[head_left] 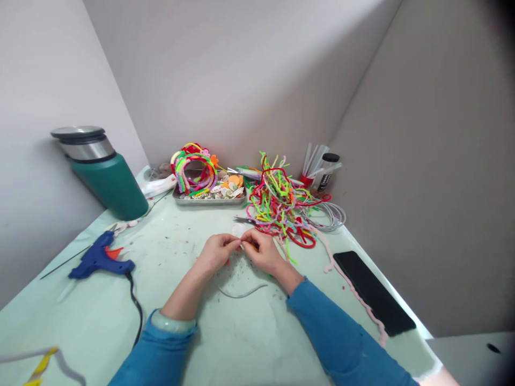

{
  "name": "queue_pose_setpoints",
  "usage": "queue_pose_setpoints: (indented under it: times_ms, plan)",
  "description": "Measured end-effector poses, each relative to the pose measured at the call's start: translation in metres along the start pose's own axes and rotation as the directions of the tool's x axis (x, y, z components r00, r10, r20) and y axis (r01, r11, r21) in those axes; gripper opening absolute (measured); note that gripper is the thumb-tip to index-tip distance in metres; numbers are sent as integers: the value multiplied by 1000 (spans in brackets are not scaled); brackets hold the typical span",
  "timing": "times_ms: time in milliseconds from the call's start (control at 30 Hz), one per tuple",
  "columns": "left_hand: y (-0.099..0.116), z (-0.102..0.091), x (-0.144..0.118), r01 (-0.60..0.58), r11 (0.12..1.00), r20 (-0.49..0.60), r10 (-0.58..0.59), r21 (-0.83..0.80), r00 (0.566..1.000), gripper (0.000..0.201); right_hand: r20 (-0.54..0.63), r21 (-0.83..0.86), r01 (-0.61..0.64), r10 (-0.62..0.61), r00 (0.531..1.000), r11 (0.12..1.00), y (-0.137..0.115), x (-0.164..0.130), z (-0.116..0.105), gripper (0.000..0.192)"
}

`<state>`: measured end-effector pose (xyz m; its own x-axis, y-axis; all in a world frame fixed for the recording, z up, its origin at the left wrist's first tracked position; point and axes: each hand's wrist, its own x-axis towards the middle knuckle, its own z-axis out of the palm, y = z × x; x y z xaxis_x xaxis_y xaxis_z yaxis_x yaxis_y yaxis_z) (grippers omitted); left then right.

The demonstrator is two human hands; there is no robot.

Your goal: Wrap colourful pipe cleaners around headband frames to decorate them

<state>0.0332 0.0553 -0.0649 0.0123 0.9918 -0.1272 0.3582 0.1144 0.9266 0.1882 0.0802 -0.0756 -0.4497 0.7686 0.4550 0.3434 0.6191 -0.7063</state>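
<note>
Nearest the camera, two blue sleeves reach in over the pale green tabletop (249, 343), the left wrist wearing a pale jade bangle (173, 323). The left hand (216, 252) and right hand (263, 251) meet fingertip to fingertip, each grip pressed together on a small pale piece with a bit of orange (245, 242); it is too small to tell exactly what it is. It sits pinched between both hands, just above the tabletop. A thin grey curved strip (241, 294) lies just beneath the wrists.

To work such a small piece well, I judge it best to keep the wrists low and steady and to let only the fingertips turn, one hand anchoring.

To the left lies a blue hot-glue gun with an orange trigger (100, 260), its black cord trailing toward the camera. To the right rests a flat black phone (372, 292) beside a long pink fuzzy pipe cleaner (354, 292).

Beyond the hands is a tangled heap of red, green and yellow pipe cleaners (281, 206), a metal tray of colourful hoops and small pieces (209, 199), and a dark green flask with a steel lid (107, 174).
</note>
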Motion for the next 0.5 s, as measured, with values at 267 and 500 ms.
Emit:
queue_pose_setpoints:
  times_ms: [267, 500]
  plan:
    - [3, -3, -2, -26, 997, -69, 31, 72, 997, 39, -16, 1, -9, 9, 1000, 1000, 2, 1, 1, 10]
    - [6, -3, -4, -8, 994, -86, 18, 113, 996, 38, -24, 4, -1, 1, 1000, 1000, 2, 1, 1, 11]
